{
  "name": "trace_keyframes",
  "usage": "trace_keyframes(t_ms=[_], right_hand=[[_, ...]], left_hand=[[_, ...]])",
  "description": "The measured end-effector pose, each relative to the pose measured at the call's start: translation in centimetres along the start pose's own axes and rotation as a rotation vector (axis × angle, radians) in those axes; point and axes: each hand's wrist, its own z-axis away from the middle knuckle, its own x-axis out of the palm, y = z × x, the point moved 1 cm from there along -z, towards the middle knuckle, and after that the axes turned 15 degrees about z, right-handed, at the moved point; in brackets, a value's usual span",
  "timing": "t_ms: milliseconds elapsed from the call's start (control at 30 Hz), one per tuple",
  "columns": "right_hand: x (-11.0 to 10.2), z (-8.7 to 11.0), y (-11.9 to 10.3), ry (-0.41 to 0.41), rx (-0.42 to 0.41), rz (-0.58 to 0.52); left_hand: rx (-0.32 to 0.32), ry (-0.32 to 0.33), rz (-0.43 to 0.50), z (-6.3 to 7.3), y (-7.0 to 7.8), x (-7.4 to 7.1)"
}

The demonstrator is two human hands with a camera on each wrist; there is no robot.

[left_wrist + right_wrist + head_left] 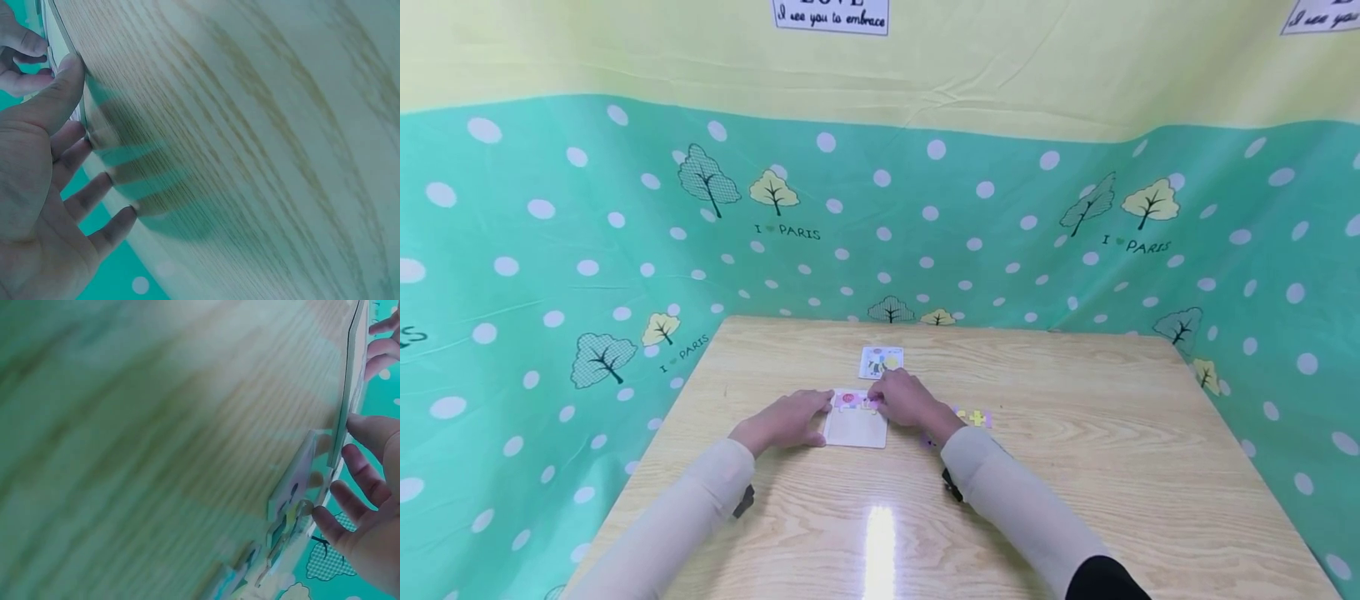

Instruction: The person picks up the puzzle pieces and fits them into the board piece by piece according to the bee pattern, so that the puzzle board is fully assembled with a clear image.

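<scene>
Off-white sleeves (pixel 677 517) show btm L & btm R of the head view, over a light wood-grain table (pixel 805 542). L hand (pixel 786 419), lower ctr, has fingers relaxed & apart, touching the L edge of a white puzzle tray (pixel 855 429). Tray sits just below ctr, pink pcs (pixel 847 400) along its top, lower part bare. Loose pcs (pixel 977 419), some yellow & purple, lie R of it, partly hidden by the R forearm. R hand (pixel 906 396) is at the tray's upper R corner, fingers slightly bent & apart; can't tell if it's pinching a pc. Pic card (pixel 878 361) lies just above the tray. Behind, green cloth (pixel 925 192) w/ white dots & trees, yellow up top.
</scene>
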Motion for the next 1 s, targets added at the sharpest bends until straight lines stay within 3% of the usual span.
trace_keyframes(t_ms=[300,533,1000], right_hand=[[-0.7,0.8,0.3,-0.01,-0.057,0.045],[-1.6,1.7,1.2,0.012,-0.025,-0.008],[-2.5,3.5,3.5,0.047,-0.057,-0.009]], left_hand=[[0.012,0.001,0.002,0.1,-0.1,0.1],[0.025,0.001,0.004,0.1,-0.1,0.0],[0.021,-0.009,-0.006,0.2,0.2,-0.2]])
